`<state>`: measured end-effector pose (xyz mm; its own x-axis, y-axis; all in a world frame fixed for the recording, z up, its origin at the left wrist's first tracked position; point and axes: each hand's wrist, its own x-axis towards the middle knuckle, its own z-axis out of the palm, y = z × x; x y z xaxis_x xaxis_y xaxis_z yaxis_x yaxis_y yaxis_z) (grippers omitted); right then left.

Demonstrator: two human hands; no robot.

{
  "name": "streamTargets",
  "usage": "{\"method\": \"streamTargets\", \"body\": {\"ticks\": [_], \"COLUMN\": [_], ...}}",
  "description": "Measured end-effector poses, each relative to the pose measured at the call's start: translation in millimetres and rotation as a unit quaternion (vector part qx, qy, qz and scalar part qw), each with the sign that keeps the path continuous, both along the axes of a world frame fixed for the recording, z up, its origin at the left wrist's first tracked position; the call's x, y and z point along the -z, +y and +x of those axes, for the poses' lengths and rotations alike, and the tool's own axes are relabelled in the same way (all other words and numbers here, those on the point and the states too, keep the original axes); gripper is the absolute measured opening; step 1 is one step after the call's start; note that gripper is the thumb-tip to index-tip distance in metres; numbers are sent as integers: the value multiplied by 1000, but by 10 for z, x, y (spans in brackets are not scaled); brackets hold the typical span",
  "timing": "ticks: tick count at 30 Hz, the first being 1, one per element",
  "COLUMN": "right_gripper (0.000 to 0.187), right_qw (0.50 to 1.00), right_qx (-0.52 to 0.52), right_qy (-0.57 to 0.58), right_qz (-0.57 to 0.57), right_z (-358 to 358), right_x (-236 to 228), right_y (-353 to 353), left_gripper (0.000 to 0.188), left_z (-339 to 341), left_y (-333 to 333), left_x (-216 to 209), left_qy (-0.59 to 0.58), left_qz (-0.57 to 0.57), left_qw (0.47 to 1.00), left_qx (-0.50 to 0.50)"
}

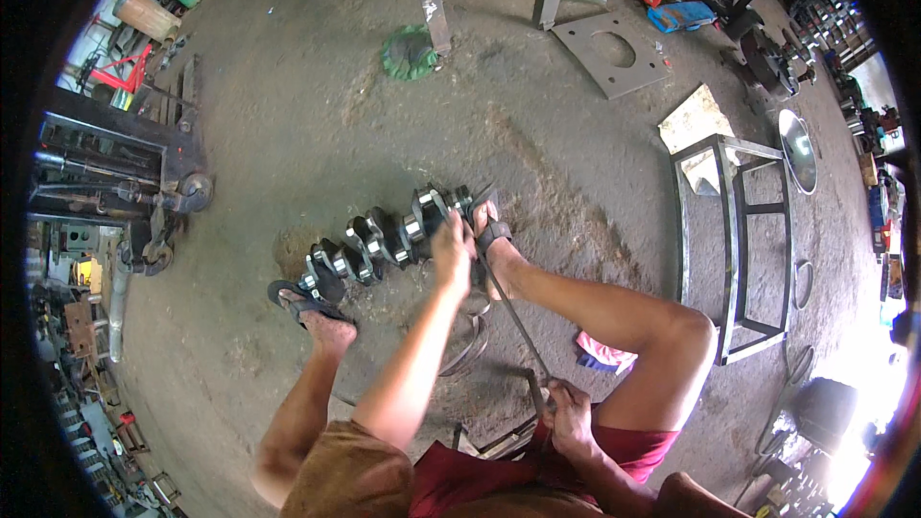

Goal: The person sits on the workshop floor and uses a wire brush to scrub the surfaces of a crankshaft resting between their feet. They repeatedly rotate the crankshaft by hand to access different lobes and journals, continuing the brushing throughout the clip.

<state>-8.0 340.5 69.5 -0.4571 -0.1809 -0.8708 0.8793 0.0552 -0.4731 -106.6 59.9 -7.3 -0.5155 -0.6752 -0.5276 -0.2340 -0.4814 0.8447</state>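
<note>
A crankshaft (374, 238) with shiny journals and dark webs lies slantwise on the floor between my feet. My left hand (453, 247) is at its far right end, beside my right foot; motion smears its fingers, so its grip is unclear. My right hand (570, 414) is closed in front of my lap, around the near end of a long, thin, dark strip or rod (518, 324). This piece runs up toward the crankshaft's right end, close to my left hand. A short dark bar (535, 391) sticks up beside my right hand; whether the two pieces join is not visible.
Thin bands (468, 350) lie looped on the floor below the crankshaft. A pink and blue cloth (604, 353) is by my right leg. A metal frame stand (734, 240) stands right, a hydraulic-looking machine (125, 173) left, a flat plate with a hole (624, 72) farther off.
</note>
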Motion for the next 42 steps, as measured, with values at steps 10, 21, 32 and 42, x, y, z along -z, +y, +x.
{"method": "streamTargets", "body": {"ticks": [10,21,32,42], "right_gripper": [17,24,20,23], "right_qw": [991,967,968,976], "right_qx": [-57,-13,-117,-103], "right_qy": [125,226,220,193], "right_qz": [3,-120,15,-11], "right_z": [-797,-514,-104,-797], "right_x": [1491,682,1,1298], "right_y": [-2004,-1058,-160,-1690], "left_gripper": [35,41,36,35], "left_z": [825,485,112,478], "left_y": [1123,1129,393,801], "left_x": [-1863,-768,197,-1762], "left_qy": [85,43,11,114], "left_qz": [18,68,9,10], "left_qw": [996,995,1000,993], "left_qx": [-7,-55,-24,9]}}
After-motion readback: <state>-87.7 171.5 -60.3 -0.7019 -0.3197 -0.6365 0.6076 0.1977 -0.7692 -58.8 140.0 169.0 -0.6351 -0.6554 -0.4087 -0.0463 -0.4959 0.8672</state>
